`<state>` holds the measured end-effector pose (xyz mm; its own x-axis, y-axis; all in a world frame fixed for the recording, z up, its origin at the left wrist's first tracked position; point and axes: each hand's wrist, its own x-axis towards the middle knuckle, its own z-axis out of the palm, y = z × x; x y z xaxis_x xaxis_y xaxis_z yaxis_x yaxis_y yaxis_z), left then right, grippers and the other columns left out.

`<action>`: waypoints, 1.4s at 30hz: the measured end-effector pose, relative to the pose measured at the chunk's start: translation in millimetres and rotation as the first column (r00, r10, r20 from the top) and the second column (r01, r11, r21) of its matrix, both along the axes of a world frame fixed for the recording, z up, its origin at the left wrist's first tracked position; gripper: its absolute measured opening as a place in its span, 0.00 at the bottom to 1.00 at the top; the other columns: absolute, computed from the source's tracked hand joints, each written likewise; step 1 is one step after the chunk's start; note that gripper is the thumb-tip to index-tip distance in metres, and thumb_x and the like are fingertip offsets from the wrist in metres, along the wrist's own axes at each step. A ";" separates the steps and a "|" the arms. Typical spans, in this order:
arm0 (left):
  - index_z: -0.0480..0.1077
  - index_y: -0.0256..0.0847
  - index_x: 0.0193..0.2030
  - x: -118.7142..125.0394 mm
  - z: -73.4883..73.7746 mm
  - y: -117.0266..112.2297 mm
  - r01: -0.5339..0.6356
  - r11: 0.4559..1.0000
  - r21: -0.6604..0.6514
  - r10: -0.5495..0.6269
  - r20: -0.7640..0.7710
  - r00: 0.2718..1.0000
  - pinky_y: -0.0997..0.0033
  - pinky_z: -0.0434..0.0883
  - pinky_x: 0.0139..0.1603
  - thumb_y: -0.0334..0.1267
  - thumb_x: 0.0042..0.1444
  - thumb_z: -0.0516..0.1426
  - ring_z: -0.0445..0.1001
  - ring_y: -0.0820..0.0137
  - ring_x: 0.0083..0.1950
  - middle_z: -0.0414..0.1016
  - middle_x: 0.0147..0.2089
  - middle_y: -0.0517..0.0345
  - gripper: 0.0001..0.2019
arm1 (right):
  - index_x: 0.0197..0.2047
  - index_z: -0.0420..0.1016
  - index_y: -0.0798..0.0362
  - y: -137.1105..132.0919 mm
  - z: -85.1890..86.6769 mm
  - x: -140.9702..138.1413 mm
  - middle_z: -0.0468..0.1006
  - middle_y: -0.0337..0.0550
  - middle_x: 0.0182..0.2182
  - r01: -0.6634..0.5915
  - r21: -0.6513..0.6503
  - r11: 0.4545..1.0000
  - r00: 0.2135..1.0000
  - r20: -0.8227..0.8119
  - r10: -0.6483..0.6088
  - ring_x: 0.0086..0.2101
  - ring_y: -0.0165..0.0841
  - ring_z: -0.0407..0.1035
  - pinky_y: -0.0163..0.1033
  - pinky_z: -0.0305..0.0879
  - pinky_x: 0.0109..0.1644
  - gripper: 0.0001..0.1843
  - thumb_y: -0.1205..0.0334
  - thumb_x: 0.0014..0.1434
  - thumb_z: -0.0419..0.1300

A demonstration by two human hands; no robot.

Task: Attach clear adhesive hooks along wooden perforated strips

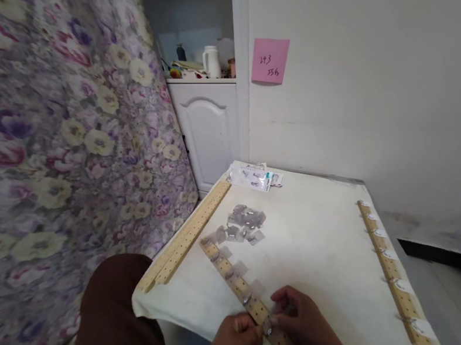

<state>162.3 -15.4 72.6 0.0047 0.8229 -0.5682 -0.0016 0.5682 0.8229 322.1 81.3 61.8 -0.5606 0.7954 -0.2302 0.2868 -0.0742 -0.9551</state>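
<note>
A long wooden strip with a row of holes (239, 286) lies slantwise across the near part of the table, its lower end running under my right arm. Several small metal pieces with clear square tabs, one of them a metal piece (247, 298), sit along it. My left hand (234, 342) is closed at the strip's near edge, thumb and forefinger pinched against it. On the far side, my right hand (298, 315) curves over the strip, thumb beside a metal piece (268, 326), forefinger held apart. Beyond the strip's far end lies a pile of similar clear-tabbed pieces (247, 218).
Bare wooden strips (188, 233) lie along the left edge of the cloth-covered table (304, 233). Another strip (393, 272) with white round-looking pieces lies along the right edge. Clear packets (250, 177) rest at the back. A floral curtain (62, 137) hangs at left.
</note>
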 end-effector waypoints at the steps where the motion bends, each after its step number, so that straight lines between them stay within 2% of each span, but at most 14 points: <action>1: 0.62 0.41 0.28 -0.4 -0.8 -0.4 0.004 1.000 0.000 -0.004 0.001 1.000 0.80 0.45 0.10 0.57 0.46 0.54 0.59 0.77 0.08 0.69 0.12 0.63 0.19 | 0.36 0.72 0.54 0.6 0.1 1.2 0.75 0.38 0.29 0.008 0.003 1.000 1.000 -0.012 -0.008 0.29 0.31 0.69 0.35 0.63 0.34 0.16 0.63 0.41 0.65; 6: 0.62 0.42 0.26 -8.3 2.6 -3.8 0.092 0.996 -0.007 -0.092 -0.068 0.993 0.80 0.45 0.10 0.59 0.47 0.52 0.54 0.79 0.07 0.65 0.10 0.66 0.20 | 0.38 0.68 0.53 2.3 -0.3 6.9 0.72 0.37 0.29 0.077 -0.059 0.995 0.996 -0.049 -0.080 0.20 0.26 0.65 0.33 0.59 0.23 0.14 0.56 0.49 0.60; 10: 0.63 0.42 0.27 -25.6 28.6 9.9 0.159 0.982 0.102 -0.123 -0.299 0.946 0.79 0.48 0.11 0.59 0.52 0.50 0.49 0.79 0.08 0.61 0.10 0.70 0.20 | 0.36 0.65 0.52 3.9 -2.1 6.5 0.68 0.32 0.24 0.089 -0.085 0.992 0.993 -0.069 -0.095 0.17 0.25 0.63 0.32 0.58 0.20 0.14 0.52 0.50 0.59; 11: 0.63 0.42 0.27 -30.7 37.9 18.3 0.180 0.971 0.155 -0.101 -0.415 0.904 0.78 0.50 0.12 0.57 0.55 0.49 0.51 0.79 0.09 0.61 0.11 0.70 0.19 | 0.36 0.65 0.51 4.3 -2.3 5.8 0.68 0.32 0.23 0.090 -0.087 0.992 0.993 -0.073 -0.097 0.17 0.25 0.64 0.32 0.58 0.20 0.14 0.52 0.50 0.59; 12: 0.64 0.41 0.27 -35.6 47.4 28.8 0.240 0.951 0.196 -0.085 -0.577 0.812 0.78 0.54 0.14 0.53 0.58 0.47 0.54 0.78 0.11 0.63 0.13 0.68 0.19 | 0.36 0.65 0.51 4.6 -2.4 5.1 0.68 0.31 0.23 0.093 -0.092 0.991 0.992 -0.076 -0.100 0.17 0.25 0.64 0.32 0.58 0.20 0.14 0.52 0.50 0.59; 13: 0.65 0.41 0.28 -40.2 56.2 41.0 0.331 0.914 0.235 -0.050 -0.745 0.666 0.78 0.59 0.18 0.48 0.60 0.46 0.62 0.76 0.15 0.69 0.18 0.64 0.17 | 0.35 0.65 0.51 4.8 -2.4 4.4 0.67 0.31 0.22 0.094 -0.099 0.991 0.991 -0.081 -0.103 0.17 0.25 0.63 0.32 0.58 0.20 0.14 0.52 0.50 0.59; 16: 0.70 0.41 0.37 -49.2 73.4 83.3 0.393 0.884 0.254 0.025 -0.864 0.502 0.73 0.65 0.36 0.39 0.60 0.50 0.74 0.68 0.36 0.77 0.33 0.56 0.09 | 0.35 0.65 0.52 4.8 -2.3 3.5 0.66 0.30 0.22 0.103 -0.109 0.989 0.988 -0.099 -0.114 0.17 0.25 0.63 0.32 0.57 0.19 0.13 0.53 0.50 0.59; 19: 0.69 0.39 0.45 -49.9 73.3 122.3 0.411 0.893 0.185 0.040 -0.940 0.338 0.64 0.64 0.47 0.32 0.59 0.49 0.72 0.62 0.48 0.75 0.47 0.48 0.10 | 0.34 0.64 0.52 5.1 -3.5 3.9 0.65 0.30 0.21 0.095 -0.105 0.990 0.988 -0.116 -0.107 0.16 0.24 0.63 0.31 0.57 0.18 0.12 0.55 0.50 0.58; 21: 0.70 0.36 0.45 -47.7 67.5 140.8 0.408 0.906 0.111 0.008 -0.969 0.246 0.60 0.65 0.49 0.33 0.61 0.49 0.72 0.60 0.48 0.74 0.48 0.44 0.11 | 0.34 0.64 0.52 5.8 -5.0 4.3 0.65 0.29 0.21 0.091 -0.104 0.990 0.987 -0.124 -0.104 0.16 0.24 0.63 0.31 0.57 0.18 0.11 0.55 0.50 0.58; 26: 0.69 0.36 0.47 -44.5 56.4 158.3 0.404 0.913 -0.052 -0.097 -0.991 0.091 0.56 0.68 0.51 0.43 0.62 0.53 0.73 0.65 0.48 0.74 0.47 0.52 0.13 | 0.34 0.64 0.52 7.6 -6.5 4.2 0.65 0.29 0.21 0.091 -0.121 0.988 0.984 -0.139 -0.108 0.16 0.24 0.64 0.31 0.58 0.18 0.10 0.56 0.50 0.58; 30: 0.70 0.36 0.45 -45.5 59.2 156.3 0.414 0.905 -0.100 -0.127 -0.991 0.038 0.57 0.70 0.49 0.44 0.61 0.54 0.73 0.66 0.46 0.74 0.46 0.53 0.13 | 0.34 0.65 0.52 7.7 -4.4 4.0 0.66 0.29 0.20 0.108 -0.140 0.984 0.979 -0.156 -0.130 0.17 0.24 0.64 0.31 0.58 0.18 0.10 0.57 0.49 0.58; 34: 0.70 0.35 0.43 -44.3 66.2 150.6 0.440 0.896 -0.064 -0.089 -0.995 0.038 0.61 0.69 0.46 0.41 0.62 0.53 0.74 0.67 0.43 0.75 0.43 0.53 0.11 | 0.33 0.65 0.53 7.9 -3.0 4.4 0.66 0.29 0.20 0.118 -0.138 0.983 0.974 -0.179 -0.142 0.16 0.24 0.64 0.31 0.59 0.18 0.11 0.57 0.48 0.58; 38: 0.71 0.37 0.38 -39.2 74.0 138.7 0.480 0.877 0.032 -0.005 -0.997 0.074 0.69 0.64 0.40 0.31 0.59 0.50 0.74 0.65 0.42 0.77 0.40 0.49 0.08 | 0.33 0.65 0.53 8.5 -2.4 4.6 0.66 0.29 0.20 0.136 -0.139 0.981 0.969 -0.189 -0.161 0.16 0.24 0.64 0.31 0.59 0.18 0.10 0.58 0.48 0.58; 42: 0.70 0.41 0.34 -26.3 81.0 114.7 0.529 0.840 0.117 0.044 -0.988 0.148 0.72 0.60 0.33 0.31 0.57 0.50 0.74 0.68 0.37 0.77 0.36 0.56 0.08 | 0.37 0.67 0.53 11.7 2.8 7.2 0.69 0.32 0.23 0.261 -0.082 0.962 0.943 -0.193 -0.272 0.18 0.25 0.64 0.32 0.60 0.20 0.14 0.54 0.50 0.59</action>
<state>136.0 99.3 153.5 -0.0384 0.9987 0.0337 0.9879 0.0329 0.1514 329.3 93.1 64.6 -0.3686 0.9116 -0.1818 0.0520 -0.1750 -0.9832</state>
